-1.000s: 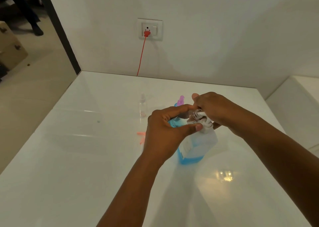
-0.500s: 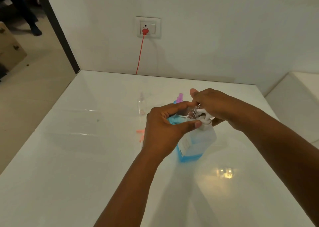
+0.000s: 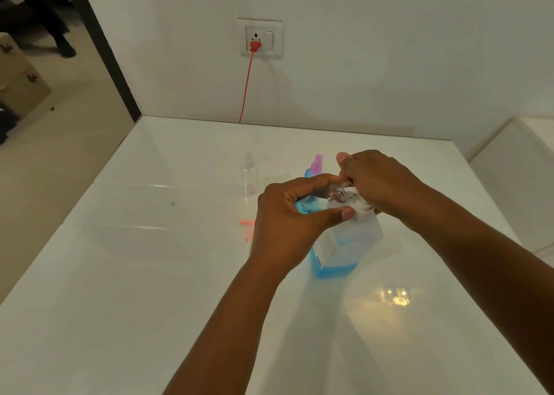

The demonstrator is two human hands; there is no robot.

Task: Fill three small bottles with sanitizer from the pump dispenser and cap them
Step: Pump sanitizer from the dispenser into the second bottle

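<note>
The small bottle (image 3: 335, 192) is lying tipped on its side with its mouth up against the nozzle of the pump dispenser (image 3: 344, 244), right above the dispenser's body near the middle of the surface (image 3: 150, 304). The left hand (image 3: 287, 223) has fingers and thumb curled around the bottle's blue-filled body. The right hand (image 3: 380, 184) is curled down over the pump head, gripping or pressing it.

My guess is the bottle is light, thin clear plastic, slick if any gel dribbles on it, so I'd hold it around the middle like this and not squeeze hard. The dispenser looks heavy enough at the base to stay put, with blue liquid low down.

Behind sits a bottle with a purple cap (image 3: 315, 166), and further left a clear empty bottle (image 3: 249, 171). An orange cap (image 3: 248, 223) lies on the glossy white surface. White wall behind, a socket (image 3: 260, 38) with a red cord (image 3: 246, 85).
</note>
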